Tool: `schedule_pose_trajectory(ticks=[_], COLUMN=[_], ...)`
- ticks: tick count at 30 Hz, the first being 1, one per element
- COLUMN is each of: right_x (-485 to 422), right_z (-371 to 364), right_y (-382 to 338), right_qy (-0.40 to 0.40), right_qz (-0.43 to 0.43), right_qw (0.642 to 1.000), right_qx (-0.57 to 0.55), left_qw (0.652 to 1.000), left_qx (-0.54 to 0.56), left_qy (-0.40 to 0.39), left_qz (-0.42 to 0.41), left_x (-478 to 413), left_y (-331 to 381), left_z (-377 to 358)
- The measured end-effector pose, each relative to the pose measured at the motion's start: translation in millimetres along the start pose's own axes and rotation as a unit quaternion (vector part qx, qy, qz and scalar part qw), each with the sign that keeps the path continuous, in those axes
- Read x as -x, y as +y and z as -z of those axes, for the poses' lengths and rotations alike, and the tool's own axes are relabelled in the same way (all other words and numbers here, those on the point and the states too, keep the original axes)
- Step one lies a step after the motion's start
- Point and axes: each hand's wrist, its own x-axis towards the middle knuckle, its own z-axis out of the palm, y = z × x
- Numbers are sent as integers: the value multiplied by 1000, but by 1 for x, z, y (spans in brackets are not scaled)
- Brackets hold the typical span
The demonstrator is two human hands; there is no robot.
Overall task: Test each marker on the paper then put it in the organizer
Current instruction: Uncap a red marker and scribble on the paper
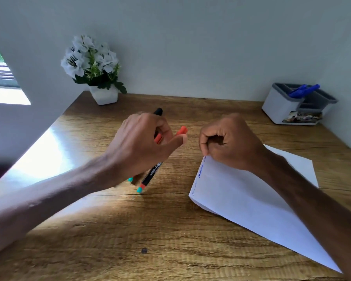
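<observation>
My left hand (pixel 144 145) hovers over the middle of the wooden desk, closed around a bunch of markers (pixel 150 175); black and red caps stick out above the fingers, teal-and-red ends below. My right hand (pixel 229 140) is a closed fist with nothing visible in it, resting at the top left corner of the white paper (pixel 251 199). The paper bears blue scribbles (pixel 201 175) along its left edge. The grey and white organizer (pixel 282 106) stands at the back right with blue markers (pixel 304 90) in it.
A white pot of white flowers (pixel 95 67) stands at the back left against the wall. The wall runs along the back and right of the desk (pixel 170 240). A bright window patch falls on the desk's left side.
</observation>
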Motion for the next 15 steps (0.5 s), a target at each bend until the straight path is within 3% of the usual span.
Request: schedule_pose_trajectory(ticks=[3,6,12,15], right_x=[1,1,1,1], right_z=[-1,-8,-15,-14], right_y=[-2,-6,-18,-17], right_qy=[17,60,58,61], right_qz=[-6,-17,-103,-120], right_qw=[1000,996,963,961], right_qx=[-20,-60,-241,-242], left_qw=[987,949,876,848], left_qx=[150,293,463,513], left_qy=[-27,-54,-30,-33], left_qz=[58,106,130,131], left_x=[-3,-7,-11,-11], left_y=[5,4,-2,-2], left_z=[4,3,5,2])
